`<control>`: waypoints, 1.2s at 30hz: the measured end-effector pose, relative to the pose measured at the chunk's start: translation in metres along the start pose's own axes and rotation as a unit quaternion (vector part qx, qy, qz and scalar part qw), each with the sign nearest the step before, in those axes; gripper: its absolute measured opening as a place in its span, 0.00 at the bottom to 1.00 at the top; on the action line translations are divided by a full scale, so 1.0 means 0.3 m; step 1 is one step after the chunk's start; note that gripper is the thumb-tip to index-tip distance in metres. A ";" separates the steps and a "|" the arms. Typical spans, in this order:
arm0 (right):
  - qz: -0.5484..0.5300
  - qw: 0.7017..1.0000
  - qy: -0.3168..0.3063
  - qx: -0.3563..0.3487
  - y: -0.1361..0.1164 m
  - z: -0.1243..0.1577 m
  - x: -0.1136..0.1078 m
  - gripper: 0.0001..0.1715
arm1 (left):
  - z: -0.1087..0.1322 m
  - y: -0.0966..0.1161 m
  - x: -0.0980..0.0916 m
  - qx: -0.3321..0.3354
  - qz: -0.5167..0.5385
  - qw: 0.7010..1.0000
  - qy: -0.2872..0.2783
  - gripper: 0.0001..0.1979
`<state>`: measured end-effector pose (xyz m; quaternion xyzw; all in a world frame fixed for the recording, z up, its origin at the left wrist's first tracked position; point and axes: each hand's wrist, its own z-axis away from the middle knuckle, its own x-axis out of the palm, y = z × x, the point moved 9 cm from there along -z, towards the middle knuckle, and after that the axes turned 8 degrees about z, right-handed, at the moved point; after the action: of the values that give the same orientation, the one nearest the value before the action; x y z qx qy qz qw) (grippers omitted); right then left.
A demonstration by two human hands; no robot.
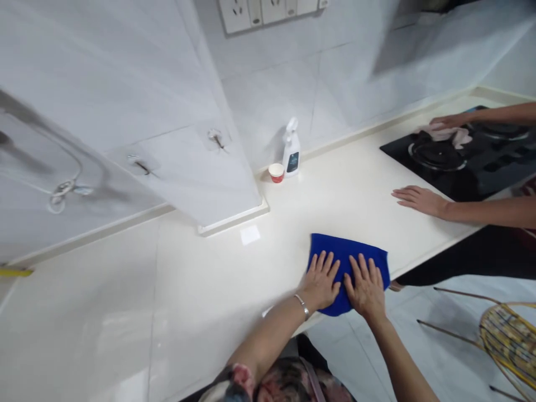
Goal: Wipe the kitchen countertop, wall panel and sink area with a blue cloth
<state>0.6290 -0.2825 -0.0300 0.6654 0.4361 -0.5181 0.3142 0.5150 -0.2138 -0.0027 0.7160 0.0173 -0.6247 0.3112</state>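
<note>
A blue cloth [349,248] lies spread on the pale countertop [209,279], near its front edge. My left hand [321,282] rests flat on the cloth's left part, fingers stretched out, with a silver bracelet on the wrist. On the right part of the same cloth my right hand [365,285] lies palm down, its fingers slightly apart. The cloth's lower corner reaches to the counter edge between my wrists. Neither hand grips the fabric.
Against the wall stand a white spray bottle [292,151] and a red-and-white cup [276,173]. To the right, a co-worker's hand [450,121] holds a pink cloth [448,135] on the black stove [481,167]; their other hand [422,201] rests on the counter. A stool [508,340] stands below.
</note>
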 end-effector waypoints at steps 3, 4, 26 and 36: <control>0.025 1.000 0.012 0.011 0.062 -0.073 0.040 0.37 | -0.089 -0.010 0.001 0.009 0.020 1.000 0.017 0.32; 0.034 0.999 0.011 0.008 0.062 -0.102 0.053 0.37 | -0.105 -0.027 -0.003 0.007 0.025 0.999 0.030 0.32; -0.054 0.972 -0.123 -0.191 -1.411 -0.342 0.062 0.42 | 0.723 -0.954 -0.493 -0.291 -0.047 0.928 0.228 0.26; -0.116 0.923 -0.167 -0.328 -1.730 -0.190 -0.010 0.44 | 1.089 -1.039 -0.528 -0.368 -0.078 0.884 0.278 0.27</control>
<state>0.1823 -0.0146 0.0054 0.3739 0.5969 -0.4823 0.5209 0.0627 -0.0575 0.0002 0.6903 0.3879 -0.3712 0.4849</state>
